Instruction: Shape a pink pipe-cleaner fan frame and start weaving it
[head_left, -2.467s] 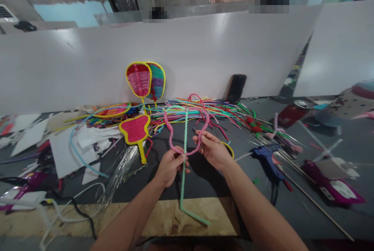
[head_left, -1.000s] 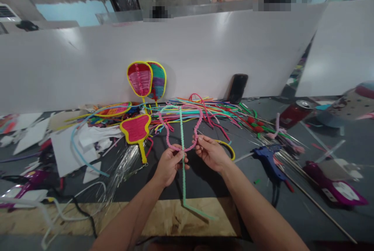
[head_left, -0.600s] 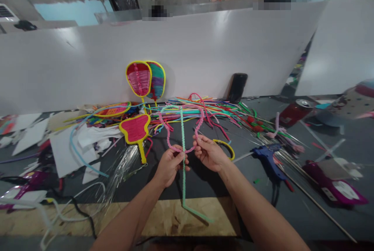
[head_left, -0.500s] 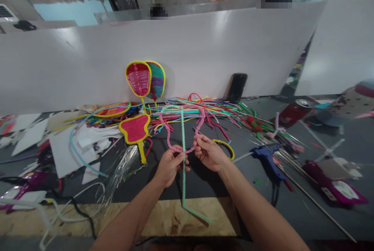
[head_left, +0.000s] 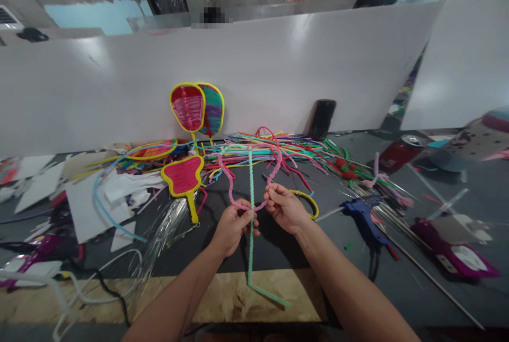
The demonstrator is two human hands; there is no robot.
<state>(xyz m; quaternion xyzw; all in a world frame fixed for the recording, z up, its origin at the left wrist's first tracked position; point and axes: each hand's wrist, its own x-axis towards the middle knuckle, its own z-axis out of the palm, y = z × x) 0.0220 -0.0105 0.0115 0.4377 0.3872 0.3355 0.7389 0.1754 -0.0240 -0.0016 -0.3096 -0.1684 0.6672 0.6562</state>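
Between my hands is a frame of twisted pipe cleaners: a wavy pink pipe cleaner [head_left: 231,185] makes the outline, and a mint green pipe cleaner [head_left: 251,177] runs down its middle. Below the outline the green one carries on and bends off to the right at its low end. My left hand [head_left: 234,227] pinches the place where pink and green cross at the bottom. With thumb and fingertips, my right hand [head_left: 285,207] grips the pink outline at its lower right. A pink fan [head_left: 183,176] with yellow edging lies left of my hands.
Loose pipe cleaners [head_left: 294,148] pile up along the white partition [head_left: 254,77]. Two finished fans [head_left: 188,108] lean there, and a phone [head_left: 322,119] stands to the right. A blue glue gun [head_left: 363,220], metal rods and a red can [head_left: 401,154] are at right; white paper [head_left: 89,209] at left.
The pipe cleaner frame has shifted very slightly to the right and its outline looks a little wider. Both hands keep their pinches in nearly the same place.
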